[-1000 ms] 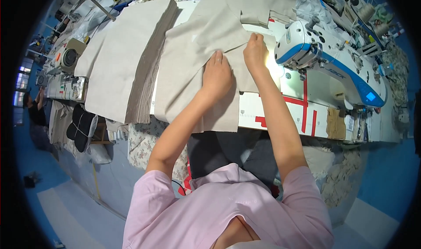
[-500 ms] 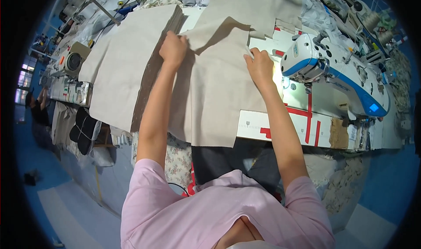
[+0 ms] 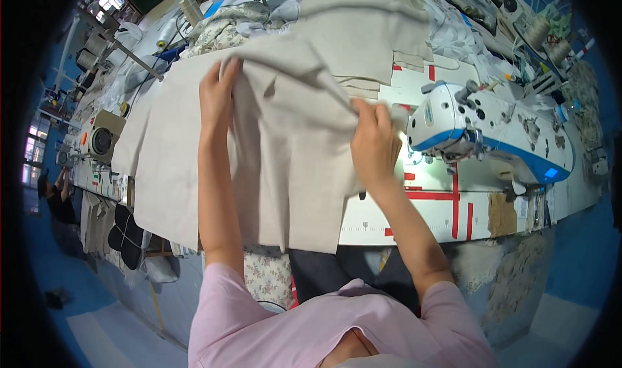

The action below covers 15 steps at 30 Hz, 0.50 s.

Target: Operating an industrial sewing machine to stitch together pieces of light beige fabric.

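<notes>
A loose beige fabric piece (image 3: 291, 135) hangs in folds between my hands, its far edge raised and its near end lying over the table's front edge. My left hand (image 3: 218, 99) pinches its far left corner, thumb and fingers closed on the cloth. My right hand (image 3: 376, 144), slightly blurred, is closed on its right edge, just left of the sewing machine head (image 3: 447, 118). Beneath and left of the held piece lies a stack of beige fabric pieces (image 3: 172, 148). The stack's right side is hidden by the held piece.
More beige pieces (image 3: 346, 37) lie in a pile at the far middle. Red tape strips (image 3: 431, 195) mark the white table (image 3: 363, 235). Thread cones (image 3: 536, 30) stand at the far right. A person (image 3: 59, 203) is at another machine on the far left.
Both hands have moved left, lifting and drawing the fabric piece over the stack. My right hand has come nearer to me, and the stack's brown layered edge is now covered.
</notes>
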Each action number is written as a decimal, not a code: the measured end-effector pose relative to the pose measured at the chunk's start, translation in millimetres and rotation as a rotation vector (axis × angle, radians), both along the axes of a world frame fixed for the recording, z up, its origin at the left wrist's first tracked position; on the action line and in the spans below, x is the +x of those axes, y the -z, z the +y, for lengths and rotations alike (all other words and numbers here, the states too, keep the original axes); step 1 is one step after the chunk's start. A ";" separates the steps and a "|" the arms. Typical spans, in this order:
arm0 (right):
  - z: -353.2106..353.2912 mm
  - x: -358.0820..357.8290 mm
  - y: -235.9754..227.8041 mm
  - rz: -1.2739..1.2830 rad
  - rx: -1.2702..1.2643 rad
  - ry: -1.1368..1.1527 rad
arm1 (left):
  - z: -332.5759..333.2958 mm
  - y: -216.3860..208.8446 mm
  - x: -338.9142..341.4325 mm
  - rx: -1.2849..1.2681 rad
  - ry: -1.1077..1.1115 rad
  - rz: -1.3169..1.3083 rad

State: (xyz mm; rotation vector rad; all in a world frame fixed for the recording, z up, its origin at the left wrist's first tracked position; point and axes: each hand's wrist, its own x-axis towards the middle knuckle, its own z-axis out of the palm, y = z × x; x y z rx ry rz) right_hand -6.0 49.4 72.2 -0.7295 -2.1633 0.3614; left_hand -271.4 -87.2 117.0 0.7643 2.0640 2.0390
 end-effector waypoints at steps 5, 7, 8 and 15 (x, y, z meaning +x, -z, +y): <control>117.9 -127.4 -85.9 0.313 0.128 0.321 | 134.4 -83.3 -118.2 0.646 0.684 -0.162; 117.0 -131.0 -83.5 0.155 0.041 0.276 | 164.3 -90.9 -109.1 -0.277 0.095 0.131; 96.7 -134.3 -83.2 0.025 -0.067 0.210 | 144.1 -78.7 -121.8 -0.297 0.020 0.349; 22.1 -15.3 31.5 -0.246 -0.137 -0.368 | -87.9 -30.9 -40.7 -0.985 0.225 0.841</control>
